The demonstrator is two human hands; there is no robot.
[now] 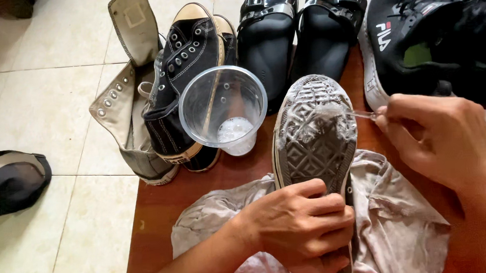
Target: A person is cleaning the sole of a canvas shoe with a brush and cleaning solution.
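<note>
Two hands work on one upturned sneaker (315, 143), which lies sole-up in the middle of the brown desk (157, 211), its heel toward the person and its toe pointing far. The left hand (303, 226) is clenched around the heel end, fingers wrapped over the sole's edge, pinning the shoe onto a crumpled pale cloth (397, 222) spread beneath it. The right hand (440, 140) pinches the clear handle of a small brush (361, 114), whose head rests on the foamy toe part of the tread; how firm that grip is cannot be told beyond the thumb and fingers closed on the handle.

Just left of the shoe stands a clear plastic cup (224, 112) with a little soapy water at its bottom, tilted toward the camera. Beyond it lie a black canvas sneaker (189, 60) and a grey one (129, 104) with its tongue thrown open. Farther back sit a pair of black sandals (298, 24), and at far right a black trainer (435, 32).

To scrub well, I judge the heel should be held steady, short strokes should follow the diamond grooves, and the cup, so near the shoe's edge, should be kept from being knocked.
</note>
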